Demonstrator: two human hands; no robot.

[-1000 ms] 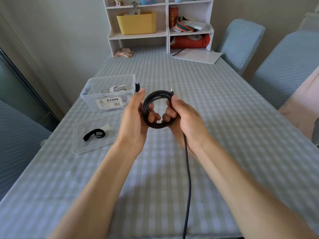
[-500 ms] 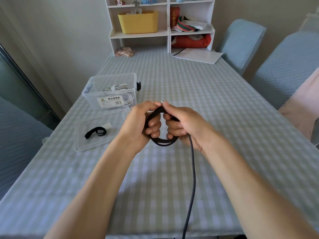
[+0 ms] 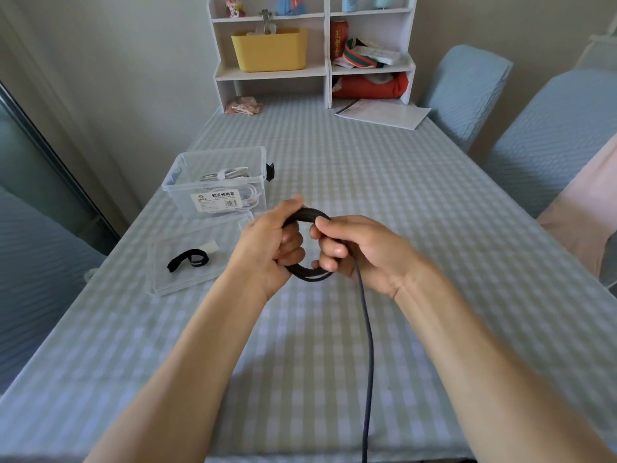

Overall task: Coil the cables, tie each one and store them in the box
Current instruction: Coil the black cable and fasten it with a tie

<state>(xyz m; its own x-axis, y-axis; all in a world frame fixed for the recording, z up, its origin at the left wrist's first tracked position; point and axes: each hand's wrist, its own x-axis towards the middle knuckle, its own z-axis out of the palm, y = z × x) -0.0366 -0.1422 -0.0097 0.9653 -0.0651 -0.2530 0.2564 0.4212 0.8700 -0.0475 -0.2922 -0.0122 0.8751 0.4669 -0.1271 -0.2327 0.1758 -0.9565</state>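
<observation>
Black cable point(image 3: 309, 273) coil gripped by left hand point(image 3: 267, 248) and right hand point(image 3: 364, 252), tail trailing toward the camera.

One black cable point(image 3: 309, 274), partly coiled. One clear box point(image 3: 187, 187) holding white cables, number unclear. One clear lid point(image 3: 173, 282) on the desk point(image 3: 367, 182). One black strap point(image 3: 188, 259). Two hands. One yellow bin point(image 3: 269, 50). Two blue chairs, far right.

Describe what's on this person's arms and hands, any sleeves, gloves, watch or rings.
Nothing is worn that shows. Both forearms are bare from the bottom edge of the picture up to the wrists, with no sleeve or cuff in view. The left hand and right hand have no gloves, and no watch, bracelet or ring can be seen.
</observation>
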